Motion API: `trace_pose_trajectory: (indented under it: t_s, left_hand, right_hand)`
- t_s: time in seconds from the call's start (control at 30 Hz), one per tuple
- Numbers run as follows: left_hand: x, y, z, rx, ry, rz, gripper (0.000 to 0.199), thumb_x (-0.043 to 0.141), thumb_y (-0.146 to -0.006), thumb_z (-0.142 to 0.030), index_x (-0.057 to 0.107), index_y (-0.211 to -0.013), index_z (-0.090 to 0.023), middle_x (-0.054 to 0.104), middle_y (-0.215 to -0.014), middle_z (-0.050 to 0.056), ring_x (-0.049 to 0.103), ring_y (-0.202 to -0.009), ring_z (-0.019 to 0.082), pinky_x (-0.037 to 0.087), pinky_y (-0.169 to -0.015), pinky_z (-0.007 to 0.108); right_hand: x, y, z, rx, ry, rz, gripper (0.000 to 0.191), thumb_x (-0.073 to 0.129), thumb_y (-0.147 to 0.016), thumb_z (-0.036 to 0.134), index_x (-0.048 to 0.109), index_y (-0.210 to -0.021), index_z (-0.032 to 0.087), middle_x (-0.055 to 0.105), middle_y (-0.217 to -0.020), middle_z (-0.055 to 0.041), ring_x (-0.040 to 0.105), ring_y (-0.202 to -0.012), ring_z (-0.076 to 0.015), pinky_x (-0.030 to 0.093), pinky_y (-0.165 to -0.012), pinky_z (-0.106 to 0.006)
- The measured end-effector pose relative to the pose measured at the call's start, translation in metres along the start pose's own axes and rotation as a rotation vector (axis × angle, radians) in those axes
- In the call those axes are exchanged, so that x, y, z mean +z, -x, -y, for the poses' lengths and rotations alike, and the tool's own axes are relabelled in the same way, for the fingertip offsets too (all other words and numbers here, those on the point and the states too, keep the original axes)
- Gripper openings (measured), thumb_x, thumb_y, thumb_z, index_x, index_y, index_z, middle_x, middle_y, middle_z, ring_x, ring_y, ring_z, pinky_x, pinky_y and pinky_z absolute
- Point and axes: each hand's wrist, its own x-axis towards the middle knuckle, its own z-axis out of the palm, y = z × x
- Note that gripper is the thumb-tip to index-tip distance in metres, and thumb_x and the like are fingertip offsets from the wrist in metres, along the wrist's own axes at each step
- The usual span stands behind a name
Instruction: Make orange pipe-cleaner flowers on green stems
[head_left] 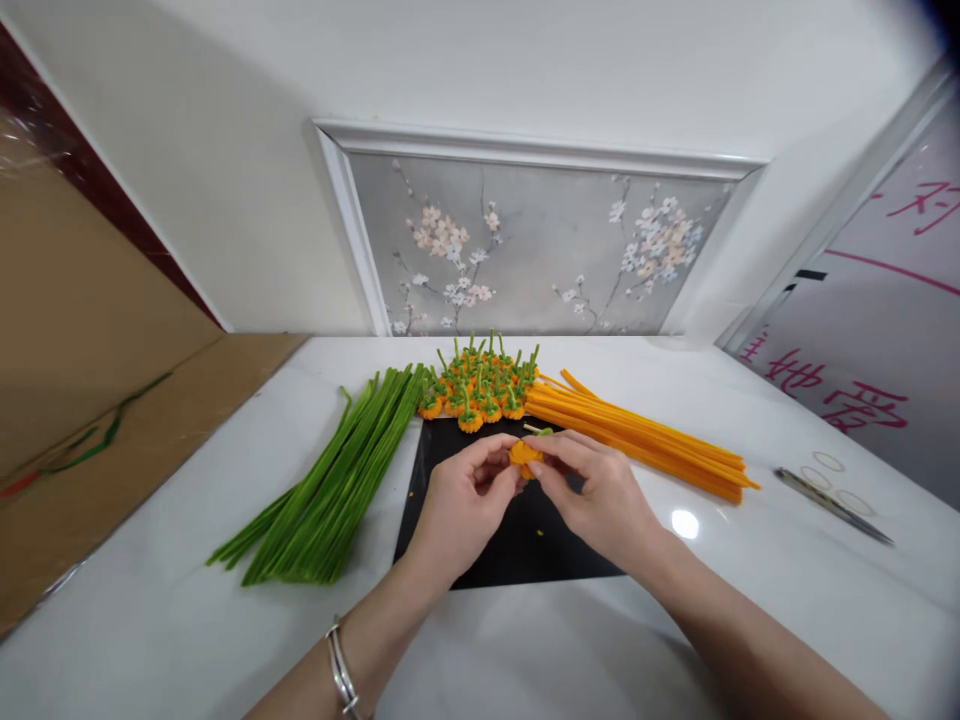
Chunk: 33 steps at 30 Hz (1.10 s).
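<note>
Between the fingertips of my left hand (472,490) and my right hand (600,485) is a small orange pipe-cleaner pumpkin (526,457). Both hands pinch it from opposite sides, above a black mat (510,555). A bit of green (545,432) shows just behind it, by my right fingers. Beyond the hands sits a cluster of finished orange pumpkins with green stems (480,385). Green pipe cleaners (337,490) lie in a bundle to the left, and orange pipe cleaners (637,430) in another to the right.
Tweezers (832,505) and several thin clear rings (829,461) lie at the right on the white table (187,650). A cardboard box (97,300) stands along the left side. A wall with a floral panel (540,250) rises behind, and a board with red writing (885,330) is at right.
</note>
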Motion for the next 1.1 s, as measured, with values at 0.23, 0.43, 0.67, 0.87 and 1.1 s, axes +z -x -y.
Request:
trace_pose_trajectory:
  t_s: [0.23,0.43,0.67,0.87,1.1]
  left_hand:
    - [0.004,0.001,-0.008,-0.146,0.164,-0.094,0.013,0.065,-0.074,-0.018,0.071,-0.085,-0.015,0.071,-0.076,0.002,0.064,-0.066,0.011,0.054,-0.065,0.022]
    - [0.003,0.000,-0.008,-0.320,0.404,-0.099,0.015,0.071,-0.071,-0.021,0.069,-0.084,-0.014,0.069,-0.072,0.002,0.063,-0.061,0.009,0.054,-0.063,0.020]
    - [-0.003,-0.005,0.000,-0.227,0.195,0.042,0.024,0.071,-0.074,-0.027,0.064,-0.094,-0.016,0.066,-0.079,0.001,0.066,-0.067,0.012,0.057,-0.065,0.025]
    - [0.001,-0.011,0.011,-0.232,0.245,-0.024,0.019,0.070,-0.073,-0.024,0.067,-0.089,-0.014,0.069,-0.085,0.004,0.067,-0.072,0.013,0.059,-0.074,0.030]
    - [0.004,-0.012,0.017,-0.220,0.464,-0.219,0.016,0.073,-0.068,-0.018,0.061,-0.078,-0.015,0.065,-0.080,-0.001,0.065,-0.079,0.011,0.057,-0.081,0.029]
  right_hand:
    - [0.001,-0.002,-0.003,0.255,-0.309,0.086,0.019,0.060,-0.081,0.028,0.073,-0.092,0.019,0.070,-0.081,-0.0053,0.063,-0.068,-0.0166,0.052,-0.064,-0.029]
    - [0.002,-0.006,-0.008,0.548,-0.675,0.130,0.028,0.073,-0.070,0.039,0.073,-0.083,0.015,0.069,-0.073,-0.0038,0.062,-0.061,-0.0140,0.053,-0.063,-0.029]
    - [0.005,-0.003,-0.014,0.268,-0.258,0.192,0.018,0.058,-0.082,0.027,0.074,-0.084,0.018,0.067,-0.074,-0.0031,0.061,-0.067,-0.0156,0.050,-0.061,-0.027]
    - [0.013,-0.002,-0.019,0.105,-0.045,0.141,0.021,0.050,-0.087,0.018,0.071,-0.091,0.019,0.068,-0.085,-0.0059,0.061,-0.072,-0.0162,0.049,-0.064,-0.027]
    - [0.032,-0.002,-0.035,0.313,-0.398,0.003,0.029,0.052,-0.087,0.035,0.062,-0.106,0.016,0.068,-0.093,-0.0070,0.064,-0.076,-0.0169,0.054,-0.067,-0.030]
